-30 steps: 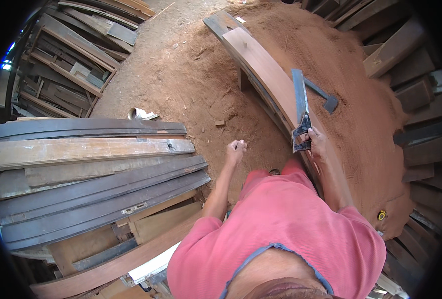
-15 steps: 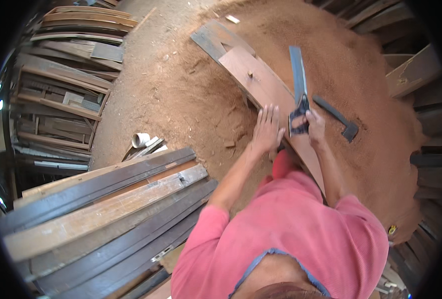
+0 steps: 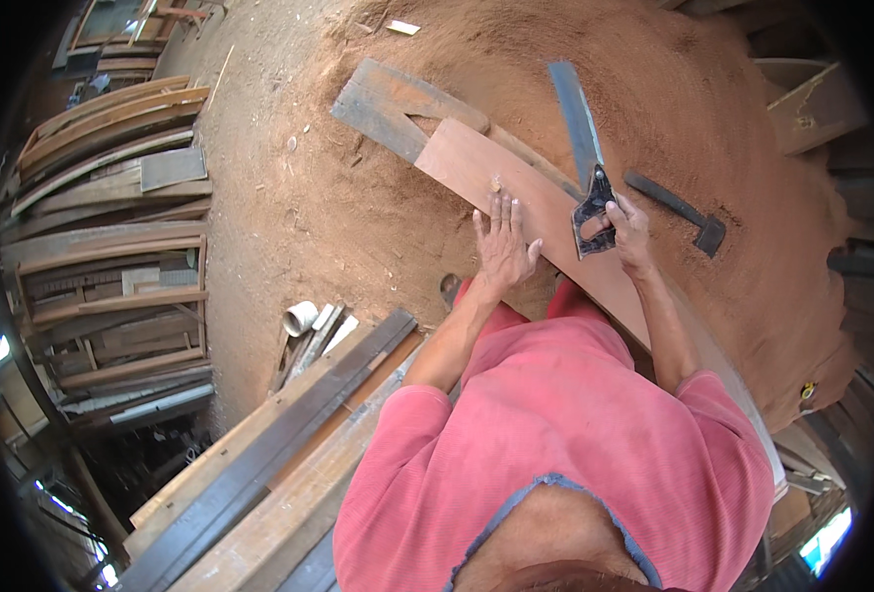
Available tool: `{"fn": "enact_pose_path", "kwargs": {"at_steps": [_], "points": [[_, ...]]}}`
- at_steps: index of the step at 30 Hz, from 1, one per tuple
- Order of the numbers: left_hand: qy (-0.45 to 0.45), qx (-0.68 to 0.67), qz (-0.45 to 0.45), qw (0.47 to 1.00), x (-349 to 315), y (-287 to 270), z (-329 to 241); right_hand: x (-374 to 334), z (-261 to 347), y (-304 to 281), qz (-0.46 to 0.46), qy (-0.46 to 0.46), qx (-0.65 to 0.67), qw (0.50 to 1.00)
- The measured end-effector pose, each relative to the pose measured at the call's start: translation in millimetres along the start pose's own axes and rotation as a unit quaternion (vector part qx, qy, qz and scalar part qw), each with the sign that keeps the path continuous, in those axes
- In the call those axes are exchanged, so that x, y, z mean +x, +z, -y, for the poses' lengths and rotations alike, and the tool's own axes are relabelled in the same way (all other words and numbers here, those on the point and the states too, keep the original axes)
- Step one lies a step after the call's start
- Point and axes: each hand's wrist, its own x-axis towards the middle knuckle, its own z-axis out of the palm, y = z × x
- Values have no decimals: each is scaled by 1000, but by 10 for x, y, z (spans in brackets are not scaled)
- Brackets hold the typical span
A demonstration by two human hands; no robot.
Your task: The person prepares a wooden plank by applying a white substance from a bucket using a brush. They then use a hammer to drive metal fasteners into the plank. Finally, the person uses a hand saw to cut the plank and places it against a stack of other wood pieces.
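A long reddish-brown plank (image 3: pixel 555 212) lies slantwise before me over a weathered grey board (image 3: pixel 378 111) with a V-shaped notch at its far end. My left hand (image 3: pixel 504 247) rests flat on the plank's left side, fingers stretched out. Its fingertips are close to a small yellowish-brown piece (image 3: pixel 497 185) on the wood; whether they touch it I cannot tell. In my right hand (image 3: pixel 629 235) is the black handle of a handsaw (image 3: pixel 577 123), its blade pointing away from me, over the plank's right edge. A dark hammer (image 3: pixel 669 197) lies just right of the saw.
Reddish sawdust (image 3: pixel 674 109) covers the ground around the plank. Long boards (image 3: pixel 289 424) are stacked at lower left, with a white pipe piece (image 3: pixel 300 317) beyond them. Wooden frames (image 3: pixel 111 296) stand along the left, more timber (image 3: pixel 822 113) on the right. A small yellow item (image 3: pixel 808 390) lies right.
My left hand has slid farther along the plank, up to the small yellowish-brown piece. The handsaw stays in my right hand. The whole view has shifted.
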Motion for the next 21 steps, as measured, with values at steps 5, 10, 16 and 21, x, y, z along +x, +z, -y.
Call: {"fn": "enact_pose_path", "kwargs": {"at_steps": [5,10,16,21], "points": [[4,-86,101,991,170,-413,442,-38,-98,285,-80,-13,18,997],[169,-136,13,976,798,-492,1203,-168,-69,786,-169,-105,2,980],[417,-54,184,888,1562,-379,1497,-854,-267,1971,-318,-125,114,933],[547,-45,239,801,2016,-238,1742,-1117,-728,2815,-412,-131,233,871]]}}
